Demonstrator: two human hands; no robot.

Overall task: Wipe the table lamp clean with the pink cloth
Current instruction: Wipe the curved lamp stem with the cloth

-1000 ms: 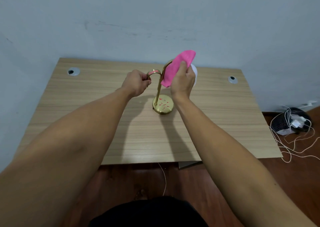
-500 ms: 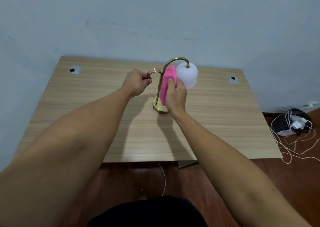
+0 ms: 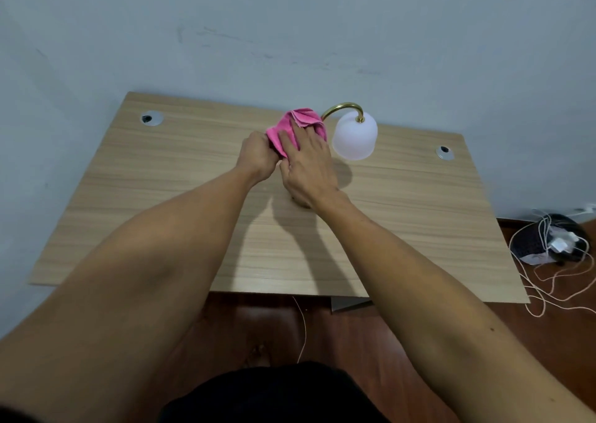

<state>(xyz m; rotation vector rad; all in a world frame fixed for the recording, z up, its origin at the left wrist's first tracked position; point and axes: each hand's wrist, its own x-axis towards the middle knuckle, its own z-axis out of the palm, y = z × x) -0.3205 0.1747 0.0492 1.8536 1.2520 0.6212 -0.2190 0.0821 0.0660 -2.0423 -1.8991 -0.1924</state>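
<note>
The table lamp has a brass curved arm (image 3: 342,109) and a white frosted shade (image 3: 354,139) hanging at its right end. It stands mid-table; its stem and base are hidden behind my hands. The pink cloth (image 3: 295,129) is bunched over the lamp's left brass part. My right hand (image 3: 308,167) presses on the cloth with its fingers spread over it. My left hand (image 3: 258,156) is closed just left of the cloth, touching it, on the lamp's small left arm, which I cannot see.
The wooden table (image 3: 161,203) stands against a pale wall and has two round cable holes (image 3: 151,118) (image 3: 444,152). On the floor at the right lies a dark bundle with white cables (image 3: 548,245). A thin cord (image 3: 303,329) hangs below the table's front edge.
My right hand has carried the cloth from the shade down the stem, then up and left onto the lamp's left arm beside my left hand. The shade is uncovered.
</note>
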